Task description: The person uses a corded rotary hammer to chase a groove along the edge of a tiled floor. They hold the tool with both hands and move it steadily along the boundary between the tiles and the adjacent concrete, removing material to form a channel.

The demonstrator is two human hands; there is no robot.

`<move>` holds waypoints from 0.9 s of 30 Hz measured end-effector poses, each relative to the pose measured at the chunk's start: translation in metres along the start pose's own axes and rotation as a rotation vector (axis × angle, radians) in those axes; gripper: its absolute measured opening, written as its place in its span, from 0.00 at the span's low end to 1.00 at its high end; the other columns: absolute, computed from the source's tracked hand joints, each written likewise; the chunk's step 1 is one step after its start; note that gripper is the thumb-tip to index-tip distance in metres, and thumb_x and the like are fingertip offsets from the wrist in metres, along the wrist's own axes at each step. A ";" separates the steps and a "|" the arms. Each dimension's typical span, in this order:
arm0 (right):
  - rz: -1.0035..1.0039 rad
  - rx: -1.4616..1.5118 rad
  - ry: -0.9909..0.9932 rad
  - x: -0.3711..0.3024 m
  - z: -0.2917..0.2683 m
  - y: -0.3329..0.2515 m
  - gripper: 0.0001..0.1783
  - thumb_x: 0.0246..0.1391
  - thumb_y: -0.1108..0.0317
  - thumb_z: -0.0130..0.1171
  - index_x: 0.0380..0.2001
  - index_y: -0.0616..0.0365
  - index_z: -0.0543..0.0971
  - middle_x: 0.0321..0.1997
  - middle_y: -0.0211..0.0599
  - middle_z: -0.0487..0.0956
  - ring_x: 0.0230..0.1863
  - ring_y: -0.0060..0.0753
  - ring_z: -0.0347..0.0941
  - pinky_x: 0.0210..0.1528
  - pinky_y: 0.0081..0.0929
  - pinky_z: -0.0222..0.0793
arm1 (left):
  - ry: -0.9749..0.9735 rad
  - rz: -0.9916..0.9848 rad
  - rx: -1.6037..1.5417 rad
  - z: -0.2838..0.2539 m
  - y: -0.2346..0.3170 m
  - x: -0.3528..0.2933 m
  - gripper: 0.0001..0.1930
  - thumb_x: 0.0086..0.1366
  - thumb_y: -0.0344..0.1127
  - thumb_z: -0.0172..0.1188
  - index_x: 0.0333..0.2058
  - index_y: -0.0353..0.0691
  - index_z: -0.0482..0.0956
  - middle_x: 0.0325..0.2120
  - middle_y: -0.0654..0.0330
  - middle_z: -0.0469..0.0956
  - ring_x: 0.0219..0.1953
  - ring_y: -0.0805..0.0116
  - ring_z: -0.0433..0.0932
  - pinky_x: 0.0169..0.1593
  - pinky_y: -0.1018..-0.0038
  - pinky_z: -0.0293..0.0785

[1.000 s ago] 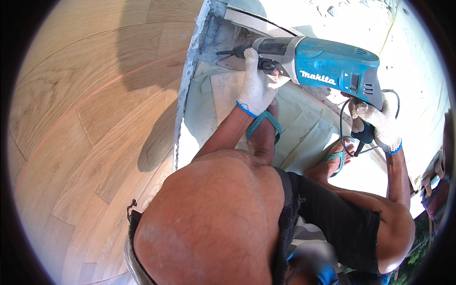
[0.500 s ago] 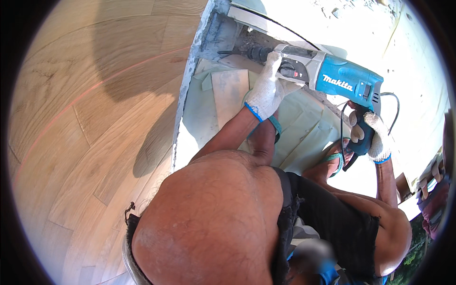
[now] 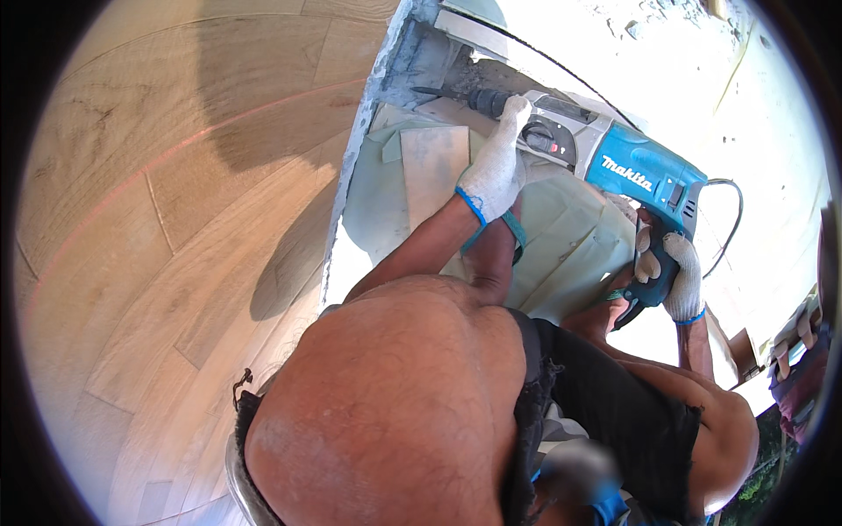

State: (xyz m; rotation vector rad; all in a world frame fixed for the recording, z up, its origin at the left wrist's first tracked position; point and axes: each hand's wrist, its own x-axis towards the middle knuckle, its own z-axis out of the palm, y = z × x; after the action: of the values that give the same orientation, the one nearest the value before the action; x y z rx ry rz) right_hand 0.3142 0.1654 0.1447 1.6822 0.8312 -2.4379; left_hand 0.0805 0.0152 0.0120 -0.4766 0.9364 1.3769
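While the right hand [image 3: 680, 272] wraps its fingers round the rear handle [image 3: 646, 293] of a teal and grey hammer drill [image 3: 645, 171], the left hand [image 3: 493, 174] holds up its front end, the thumb pressed to the grey housing just behind the black chuck [image 3: 485, 102]. Both hands wear white knitted gloves with blue cuffs; the right is closed on the grip, the left is curled on the drill with its fingers mostly hidden under it. The drill lies aslant above the ground ahead of the person, its dark bit [image 3: 436, 92] pointing left into a rough grey corner [image 3: 412, 66]; whether the tip touches anything, I cannot tell. A black cord [image 3: 739, 215] loops out at the back of the drill. Below the left end of the drill, a pale, smudged rectangular board [image 3: 436, 171] lies near a creased light-green sheet [image 3: 566, 241]. Wood-look planks [image 3: 132, 210] fill the left side, beyond a chipped edge [image 3: 344, 197], and a red line [image 3: 206, 131] curves across them
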 end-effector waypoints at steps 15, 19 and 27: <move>-0.081 -0.154 0.011 -0.021 0.022 -0.030 0.34 0.58 0.58 0.65 0.60 0.73 0.72 0.33 0.37 0.79 0.22 0.20 0.72 0.26 0.23 0.73 | -0.080 0.083 -0.132 0.003 0.000 -0.010 0.40 0.69 0.71 0.54 0.66 0.46 0.65 0.57 0.54 0.75 0.57 0.60 0.80 0.54 0.51 0.84; -0.098 -0.235 0.015 -0.023 0.026 -0.043 0.32 0.59 0.60 0.65 0.59 0.73 0.73 0.33 0.38 0.80 0.22 0.22 0.73 0.26 0.24 0.74 | -0.068 0.131 -0.201 0.007 0.000 -0.012 0.41 0.69 0.71 0.53 0.67 0.44 0.63 0.59 0.53 0.74 0.57 0.55 0.79 0.56 0.52 0.83; -0.090 -0.460 0.033 -0.014 0.057 -0.054 0.21 0.61 0.63 0.67 0.49 0.71 0.79 0.30 0.36 0.81 0.24 0.22 0.75 0.30 0.23 0.72 | -0.021 0.050 -0.390 0.007 0.019 -0.009 0.48 0.65 0.79 0.51 0.68 0.44 0.65 0.64 0.58 0.69 0.66 0.58 0.68 0.70 0.57 0.65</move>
State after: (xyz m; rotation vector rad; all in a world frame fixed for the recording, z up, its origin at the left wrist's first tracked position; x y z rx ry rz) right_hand 0.2522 0.1815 0.1927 1.5370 1.3708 -2.0535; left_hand 0.0653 0.0188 0.0276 -0.7344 0.6649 1.6146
